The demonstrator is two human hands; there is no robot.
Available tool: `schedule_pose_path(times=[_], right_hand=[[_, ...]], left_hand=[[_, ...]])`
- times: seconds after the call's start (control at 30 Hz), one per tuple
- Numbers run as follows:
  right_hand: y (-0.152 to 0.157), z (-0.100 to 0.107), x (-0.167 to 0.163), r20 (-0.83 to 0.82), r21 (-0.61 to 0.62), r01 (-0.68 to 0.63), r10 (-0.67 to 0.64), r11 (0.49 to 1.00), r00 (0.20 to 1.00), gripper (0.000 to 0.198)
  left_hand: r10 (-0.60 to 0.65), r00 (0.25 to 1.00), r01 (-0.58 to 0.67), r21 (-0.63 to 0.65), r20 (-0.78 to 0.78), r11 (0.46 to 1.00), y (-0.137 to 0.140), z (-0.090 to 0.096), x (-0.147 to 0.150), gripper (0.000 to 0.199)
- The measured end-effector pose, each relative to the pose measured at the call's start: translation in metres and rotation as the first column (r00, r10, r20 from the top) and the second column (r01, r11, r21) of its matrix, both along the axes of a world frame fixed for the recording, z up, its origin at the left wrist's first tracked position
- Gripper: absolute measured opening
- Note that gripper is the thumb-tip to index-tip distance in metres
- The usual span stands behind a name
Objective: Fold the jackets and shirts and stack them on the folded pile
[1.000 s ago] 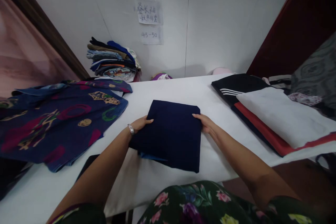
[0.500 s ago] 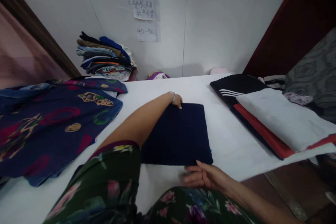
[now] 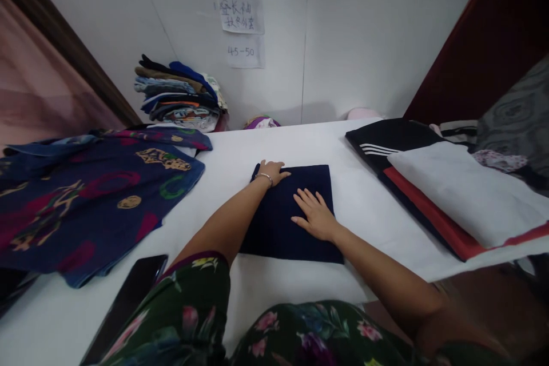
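Observation:
A dark navy garment (image 3: 283, 229), folded into a flat square, lies on the white table (image 3: 369, 206) in front of me. Across its far left corner rests my left hand (image 3: 273, 172), fingers spread over the far edge, a bracelet at the wrist. My right hand (image 3: 315, 214) lies flat on the right half of the cloth with its fingers apart. Neither hand grips the fabric. Part of the garment's left side is hidden under my left forearm.
At left a patterned denim garment (image 3: 103, 200) is spread out, with a black phone-like slab (image 3: 132, 297) near my left sleeve. A stack of folded clothes (image 3: 180, 94) stands at the back left. Black, red and white garments (image 3: 463, 189) are layered at right.
My right hand has moved from the garment's near edge up onto its surface. My left hand has slid left along the far edge and spread out. The black slab has come into view.

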State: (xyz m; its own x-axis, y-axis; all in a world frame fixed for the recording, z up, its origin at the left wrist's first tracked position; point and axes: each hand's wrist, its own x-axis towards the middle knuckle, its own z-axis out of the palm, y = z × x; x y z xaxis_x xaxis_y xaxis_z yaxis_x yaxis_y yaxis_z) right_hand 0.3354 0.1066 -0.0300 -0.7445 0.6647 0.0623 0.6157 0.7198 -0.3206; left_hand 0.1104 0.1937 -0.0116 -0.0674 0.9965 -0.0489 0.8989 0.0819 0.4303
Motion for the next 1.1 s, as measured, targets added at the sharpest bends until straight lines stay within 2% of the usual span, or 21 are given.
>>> schedule_pose_path(times=[0.1,0.17,0.23,0.3,0.4,0.5,0.53,0.6,0.63,0.67,0.73,0.8,0.83,0.87,0.93,1.03,1.1], right_hand=[[-0.001,-0.011,0.004,-0.011,0.015,0.002,-0.002,1.0,1.0,0.069],[-0.002,-0.012,0.007,-0.017,0.008,0.003,-0.003,1.0,1.0,0.068],[-0.001,-0.011,0.007,-0.026,-0.003,0.007,-0.007,1.0,1.0,0.068],[0.001,-0.01,0.008,-0.048,-0.027,0.01,-0.011,1.0,0.999,0.067],[0.0,-0.007,0.014,-0.107,-0.122,-0.004,-0.009,0.993,0.994,0.065],[-0.013,-0.005,0.036,-0.246,-0.253,-0.046,-0.018,0.966,0.969,0.059],[-0.021,-0.005,0.047,-0.315,-0.283,-0.028,-0.065,0.959,0.947,0.057],[-0.041,-0.009,0.071,-0.449,-0.348,0.105,-0.264,0.932,0.853,0.056],[-0.051,-0.012,0.082,-0.497,-0.41,0.191,-0.394,0.892,0.774,0.058],[-0.061,-0.015,0.093,-0.512,-0.505,0.252,-0.521,0.826,0.683,0.061],[-0.078,-0.022,0.108,-0.45,-0.708,0.268,-0.711,0.653,0.541,0.068],[-0.089,-0.024,0.115,-0.357,-0.826,0.231,-0.795,0.514,0.491,0.074],[-0.093,-0.024,0.115,-0.328,-0.847,0.228,-0.81,0.48,0.486,0.077],[-0.096,-0.023,0.114,-0.314,-0.853,0.234,-0.817,0.466,0.483,0.078],[-0.102,-0.02,0.108,-0.3,-0.856,0.237,-0.815,0.46,0.496,0.081],[-0.108,-0.02,0.099,-0.303,-0.867,0.173,-0.771,0.467,0.56,0.088],[-0.109,-0.024,0.095,-0.293,-0.862,0.163,-0.733,0.481,0.614,0.089]], left_hand=[[0.14,0.984,-0.136,0.039,-0.11,0.99,-0.009,0.0,-0.022,0.048],[0.25,0.963,-0.245,0.059,-0.101,0.968,-0.016,0.002,-0.042,0.048],[0.365,0.931,-0.365,0.09,0.019,0.927,-0.029,0.004,-0.062,0.048],[0.434,0.872,-0.465,0.111,0.225,0.878,-0.048,0.003,-0.077,0.043],[0.436,0.789,-0.517,0.085,0.433,0.852,-0.092,-0.001,-0.085,0.034],[0.402,0.751,-0.486,0.026,0.525,0.874,-0.149,-0.009,-0.075,0.042],[0.371,0.72,-0.461,0.004,0.586,0.887,-0.169,-0.012,-0.069,0.044],[0.345,0.67,-0.45,-0.01,0.657,0.893,-0.205,-0.017,-0.057,0.041],[0.351,0.64,-0.466,-0.019,0.683,0.885,-0.22,-0.02,-0.05,0.037],[0.363,0.596,-0.498,-0.026,0.716,0.867,-0.233,-0.021,-0.044,0.032],[0.378,0.476,-0.551,-0.065,0.794,0.832,-0.248,-0.021,-0.033,0.03],[0.361,0.353,-0.558,-0.115,0.863,0.822,-0.253,-0.02,-0.023,0.042],[0.343,0.319,-0.547,-0.124,0.883,0.828,-0.253,-0.02,-0.019,0.046],[0.32,0.313,-0.532,-0.115,0.894,0.839,-0.251,-0.02,-0.015,0.047],[0.268,0.375,-0.5,-0.049,0.887,0.864,-0.248,-0.023,-0.011,0.043],[0.245,0.543,-0.471,0.05,0.803,0.881,-0.245,-0.032,-0.013,0.037],[0.31,0.655,-0.493,0.078,0.689,0.867,-0.245,-0.037,-0.019,0.038]])
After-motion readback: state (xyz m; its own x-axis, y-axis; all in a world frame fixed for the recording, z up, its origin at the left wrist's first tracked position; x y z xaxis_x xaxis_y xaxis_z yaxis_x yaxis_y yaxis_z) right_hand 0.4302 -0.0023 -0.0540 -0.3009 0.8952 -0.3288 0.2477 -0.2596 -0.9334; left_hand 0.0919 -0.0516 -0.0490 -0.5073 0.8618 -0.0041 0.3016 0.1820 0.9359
